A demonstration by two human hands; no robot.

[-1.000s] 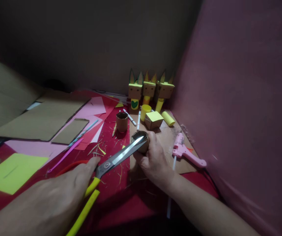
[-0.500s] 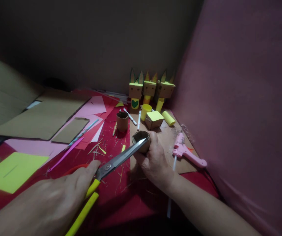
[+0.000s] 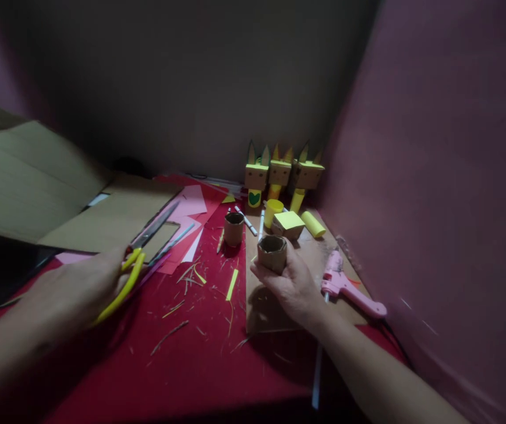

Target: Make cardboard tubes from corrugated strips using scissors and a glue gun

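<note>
My left hand (image 3: pixel 92 282) is closed around scissors (image 3: pixel 135 259) with yellow handles. Their blades point up and away over the cardboard and paper on the left. In my right hand (image 3: pixel 295 288) is a short cardboard tube (image 3: pixel 272 254), held upright with its open end facing up, above the cardboard mat. A similar cardboard tube (image 3: pixel 234 231) stands on the red cloth just beyond it, to the left. To the right of my right hand lies a pink glue gun (image 3: pixel 339 282) with a glue stick reaching out of it.
Three cardboard figures with pointed ears (image 3: pixel 279 174) stand at the back. Near them are a yellow-topped box (image 3: pixel 288 224), a yellow roll (image 3: pixel 313 224), a yellow cup-shaped piece (image 3: pixel 273 212) and white markers (image 3: pixel 248 222). Paper scraps litter the red cloth (image 3: pixel 182 365). Large cardboard (image 3: pixel 116 206) lies left.
The scissors have moved left, away from the cardboard tube's rim. My right hand still holds the tube, its opening now uncovered. The whole view has shifted slightly.
</note>
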